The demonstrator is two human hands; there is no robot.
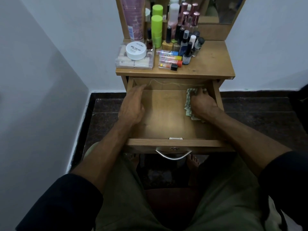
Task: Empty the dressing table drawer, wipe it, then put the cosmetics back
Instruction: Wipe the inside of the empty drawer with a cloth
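The drawer (166, 114) stood pulled out, its cosmetics (181, 40) crowded on the tabletop (213, 64) behind it. The right hand (202, 104) gripped a crumpled cloth (188, 104) against the drawer's right rear corner; the left hand (132, 105), fingers straight, rested along the left inner wall.

It was a corner of a home bedroom, set up for grooming: a small wooden dressing table (215, 64) stood against plain white walls (41, 80) over a dark stone floor (258, 117), with a mirror (221, 9) rising at its back. Its top was crowded with cosmetics: nail polish bottles (187, 54), a white jar (136, 50) marked for nail polish, green tubes (156, 30). The person sat before it barefoot, in shorts.
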